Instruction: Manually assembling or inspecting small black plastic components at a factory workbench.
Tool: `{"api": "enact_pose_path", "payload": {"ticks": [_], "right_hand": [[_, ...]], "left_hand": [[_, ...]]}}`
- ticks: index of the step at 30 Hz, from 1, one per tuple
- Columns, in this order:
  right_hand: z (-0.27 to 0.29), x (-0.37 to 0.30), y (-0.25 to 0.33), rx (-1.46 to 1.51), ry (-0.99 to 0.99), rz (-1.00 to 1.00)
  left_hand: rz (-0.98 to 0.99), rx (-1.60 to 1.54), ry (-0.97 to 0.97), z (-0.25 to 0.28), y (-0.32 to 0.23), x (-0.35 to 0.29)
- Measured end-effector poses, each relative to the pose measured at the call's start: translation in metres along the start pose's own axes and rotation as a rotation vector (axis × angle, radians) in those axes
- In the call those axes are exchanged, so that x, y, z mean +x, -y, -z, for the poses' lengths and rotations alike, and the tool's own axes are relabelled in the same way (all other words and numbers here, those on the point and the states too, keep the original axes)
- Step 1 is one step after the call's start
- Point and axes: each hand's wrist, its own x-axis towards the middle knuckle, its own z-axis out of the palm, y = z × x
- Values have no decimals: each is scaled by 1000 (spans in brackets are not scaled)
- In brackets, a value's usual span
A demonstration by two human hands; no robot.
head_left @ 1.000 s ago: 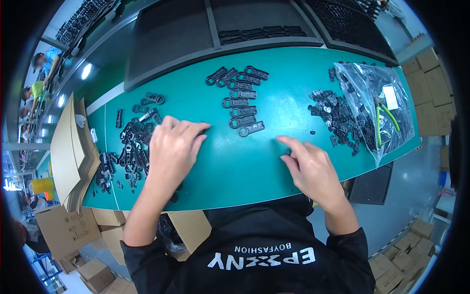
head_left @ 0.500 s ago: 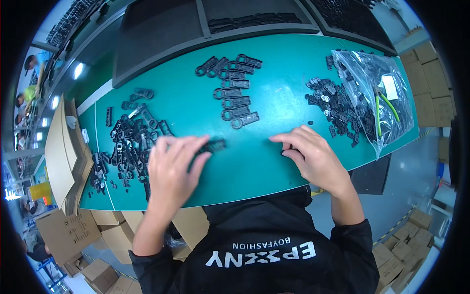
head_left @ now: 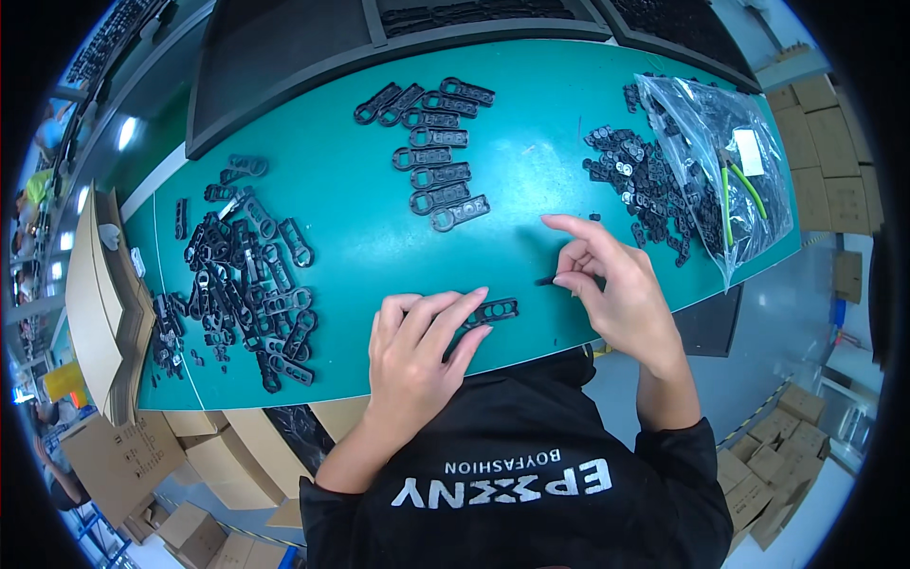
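Observation:
Near the front edge of the table, my left hand (head_left: pixel 417 356) is closed on a long black plastic part (head_left: pixel 497 310); the fingers cover one end of it. To its right, my right hand (head_left: pixel 614 294) pinches a small black piece (head_left: pixel 546 281) between thumb and a finger, with the index finger stretched out above. The two pieces are apart. Farther back lies a column of several black ring-ended plastic parts (head_left: pixel 441 156), most turned with their rings to the left.
On the left is a heap of similar black parts (head_left: pixel 251 284). Small black pieces (head_left: pixel 630 175) are piled on the right, beside a clear plastic bag (head_left: pixel 768 209) with green-handled pliers (head_left: pixel 746 194) on it. Cardboard sheets (head_left: pixel 104 313) stand at the left edge; black trays (head_left: pixel 284 62) line the back.
My left hand has moved right, carrying the long black part nearer to my right hand. A small black piece now shows clearly at my right fingertips. The view has shifted slightly.

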Motion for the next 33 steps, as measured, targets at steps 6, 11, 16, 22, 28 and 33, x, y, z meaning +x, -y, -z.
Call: {"api": "enact_pose_path", "payload": {"ticks": [6,11,16,22,28,33], "right_hand": [[-25,-3,25,-1,-4,79],[-34,-1,32,-200,81,223],[-35,2,38,-323,116,217],[-42,-7,36,-460,51,295],[-37,-27,4,-616,-47,631],[-32,-30,-7,-575,-34,673]], "left_hand": [[3,-36,-14,-5,5,-5],[-8,-41,-23,-7,5,-5],[11,-63,-15,-4,4,-3],[-59,7,6,-2,5,-5],[-72,65,-21,-5,4,-6],[-122,106,-4,-4,5,-3]]}}
